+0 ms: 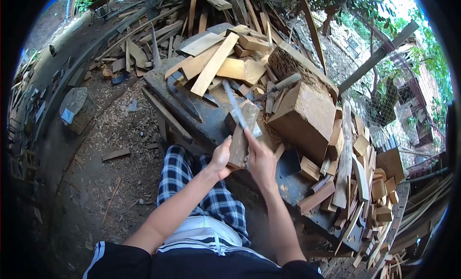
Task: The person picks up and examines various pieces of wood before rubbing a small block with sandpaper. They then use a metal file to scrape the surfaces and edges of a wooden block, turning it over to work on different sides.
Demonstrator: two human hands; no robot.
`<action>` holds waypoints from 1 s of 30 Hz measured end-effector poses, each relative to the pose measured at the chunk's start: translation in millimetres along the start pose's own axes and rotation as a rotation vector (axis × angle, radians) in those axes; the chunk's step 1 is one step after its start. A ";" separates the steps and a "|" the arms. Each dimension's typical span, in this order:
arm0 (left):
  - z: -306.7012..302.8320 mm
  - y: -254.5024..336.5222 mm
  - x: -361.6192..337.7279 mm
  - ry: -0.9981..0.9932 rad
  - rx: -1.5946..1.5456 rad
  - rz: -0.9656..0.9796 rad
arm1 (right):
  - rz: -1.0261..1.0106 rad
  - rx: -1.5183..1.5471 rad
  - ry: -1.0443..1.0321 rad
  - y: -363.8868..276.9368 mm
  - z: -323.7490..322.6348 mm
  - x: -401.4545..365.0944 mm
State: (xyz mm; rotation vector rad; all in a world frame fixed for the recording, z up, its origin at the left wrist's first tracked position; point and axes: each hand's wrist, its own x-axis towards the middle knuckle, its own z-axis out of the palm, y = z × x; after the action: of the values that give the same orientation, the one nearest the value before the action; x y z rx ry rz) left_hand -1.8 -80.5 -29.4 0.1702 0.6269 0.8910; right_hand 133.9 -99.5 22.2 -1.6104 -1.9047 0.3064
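My left hand [221,159] grips the near end of a narrow wooden block [241,135] that leans against the dark workbench [206,113]. My right hand [261,159] is shut on the handle of a long metal blade [234,103], blurred with motion, which points up and away over the block's top end. Both hands sit close together at the bench's near edge, above my checked trousers [192,183].
A big wood block [305,118] stands right of the hands, with a handled tool [281,84] lying behind it. Planks and offcuts [216,58] pile on the bench's far end; more scraps [360,178] heap on the right. Sawdust-strewn ground and a stone [77,108] lie to the left.
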 end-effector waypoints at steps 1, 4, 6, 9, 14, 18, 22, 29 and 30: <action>-2.0 1.0 -2.8 -0.022 0.005 -0.029 | 0.089 -0.006 -0.007 1.7 -0.3 17.7; 5.9 5.7 -2.5 -0.024 0.028 -0.024 | 0.266 0.043 -0.048 3.0 -1.1 70.2; 5.6 6.9 -3.1 0.004 0.036 -0.007 | 0.233 0.038 -0.031 -0.6 0.3 70.7; 3.2 5.8 1.6 -0.006 0.045 -0.016 | 0.181 0.020 0.010 1.1 8.1 36.4; 15.7 5.9 -4.3 0.078 0.045 0.023 | 0.116 -0.043 -0.045 -2.0 4.0 5.1; 7.8 5.4 -0.2 0.027 0.076 0.004 | 0.216 -0.080 -0.029 -3.3 5.7 68.9; 1.5 4.5 5.2 -0.012 0.088 0.009 | 0.202 -0.104 -0.016 -4.1 6.3 63.6; 5.3 1.3 2.3 0.028 0.118 0.038 | 0.161 -0.141 -0.078 -7.4 -1.3 15.8; 10.2 1.2 1.4 0.068 0.108 0.043 | 0.165 -0.164 -0.071 -4.7 -1.0 32.3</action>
State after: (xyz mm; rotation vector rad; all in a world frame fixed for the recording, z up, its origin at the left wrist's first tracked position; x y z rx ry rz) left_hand 3.9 -77.5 -21.3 0.2516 0.7378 0.9083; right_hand 128.5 -70.1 35.3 -1.8942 -1.8948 0.2852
